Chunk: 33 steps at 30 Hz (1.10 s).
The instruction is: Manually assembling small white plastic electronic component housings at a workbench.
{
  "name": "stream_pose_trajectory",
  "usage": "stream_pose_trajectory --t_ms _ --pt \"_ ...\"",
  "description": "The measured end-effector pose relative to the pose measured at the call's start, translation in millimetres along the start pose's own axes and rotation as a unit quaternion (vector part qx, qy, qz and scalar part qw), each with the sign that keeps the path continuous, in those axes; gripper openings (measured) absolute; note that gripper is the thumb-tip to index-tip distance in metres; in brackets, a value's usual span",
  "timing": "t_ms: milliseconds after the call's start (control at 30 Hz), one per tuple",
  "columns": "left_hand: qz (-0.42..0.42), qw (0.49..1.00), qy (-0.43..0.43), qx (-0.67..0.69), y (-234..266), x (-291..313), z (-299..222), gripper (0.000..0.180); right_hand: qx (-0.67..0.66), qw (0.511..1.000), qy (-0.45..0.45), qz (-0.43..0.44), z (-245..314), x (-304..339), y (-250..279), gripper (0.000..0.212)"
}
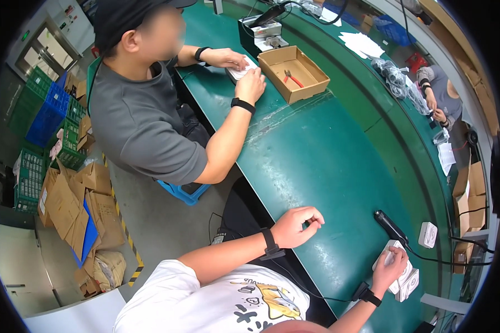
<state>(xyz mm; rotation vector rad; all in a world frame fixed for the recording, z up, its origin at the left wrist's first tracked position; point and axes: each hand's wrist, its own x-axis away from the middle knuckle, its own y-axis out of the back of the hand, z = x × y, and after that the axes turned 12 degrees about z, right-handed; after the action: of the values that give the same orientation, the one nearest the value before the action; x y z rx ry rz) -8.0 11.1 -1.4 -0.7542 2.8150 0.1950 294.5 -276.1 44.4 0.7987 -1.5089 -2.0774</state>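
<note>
My left hand [299, 227] rests over the green table's near edge, fingers loosely curled in, and nothing shows in it. At the right, my right hand [390, 268] grips a small white box [382, 258] from above, its fingers bent over the top. Another white box [408, 284] lies against it, partly under the hand. A third white box [428, 235] sits apart, farther right. Close to my right hand lies a black handheld tool [390, 226] with a cable, its exact kind unclear.
Across the green table [294, 166], a co-worker [144, 111] handles a white box [242, 71]. Beside them stands an open cardboard tray [294, 61] holding red-handled pliers [293, 79]. A conveyor [372, 119] runs behind. Another person [447, 91] works at the far bench.
</note>
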Motion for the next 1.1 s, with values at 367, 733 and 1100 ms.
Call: stream_pose_trajectory --t_ms 367,733,1100 --pt "0.062 0.997 0.007 -0.046 4.8 1.7 5.1 0.012 -0.029 0.999 -0.014 -0.014 -26.4 15.0 4.3 0.024" --pt "0.026 0.999 0.032 -0.004 1.3 1.3 -4.3 0.005 -0.449 0.887 -0.003 0.107 112.5 18.7 -38.0 0.011" --pt "0.055 0.985 -0.015 -0.166 -8.1 -8.3 -14.7 0.012 -0.705 0.645 0.02 0.294 211.4 -26.5 -98.4 0.006"
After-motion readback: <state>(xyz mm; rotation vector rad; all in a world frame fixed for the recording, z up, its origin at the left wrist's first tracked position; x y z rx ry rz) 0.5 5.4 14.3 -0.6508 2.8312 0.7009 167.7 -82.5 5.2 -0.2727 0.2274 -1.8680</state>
